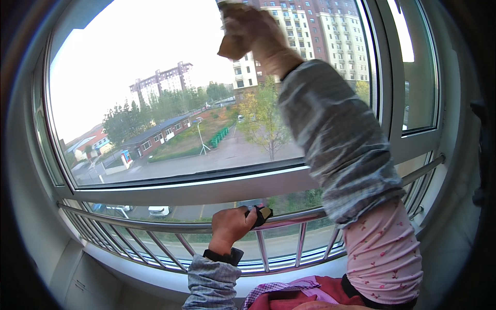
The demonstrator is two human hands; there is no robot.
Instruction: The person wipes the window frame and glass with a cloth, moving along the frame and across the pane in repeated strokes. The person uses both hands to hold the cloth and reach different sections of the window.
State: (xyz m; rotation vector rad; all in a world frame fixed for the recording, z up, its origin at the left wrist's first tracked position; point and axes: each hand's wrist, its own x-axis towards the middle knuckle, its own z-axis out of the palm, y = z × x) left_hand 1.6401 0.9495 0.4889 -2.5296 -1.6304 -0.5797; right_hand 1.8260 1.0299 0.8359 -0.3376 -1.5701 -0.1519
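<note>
My right hand (256, 36) is raised high against the large window pane (155, 160), its fingers closed round a tan cloth (233, 47). Motion blurs this hand a little, and part of the cloth lies beneath it. Lower down, my left hand (229, 225) rests at the metal railing (150, 226) in front of the sill. Its fingers are closed on a small black object with a yellowish face (264, 213), which sits right at the top rail; its exact kind cannot be made out.
A wide grey window frame (248, 189) runs between the pane and the railing. To the right is a narrower window (419, 93). Vertical metal bars (301, 244) stand below the rail, before a white sill (129, 266). A white cabinet (85, 284) is at lower left.
</note>
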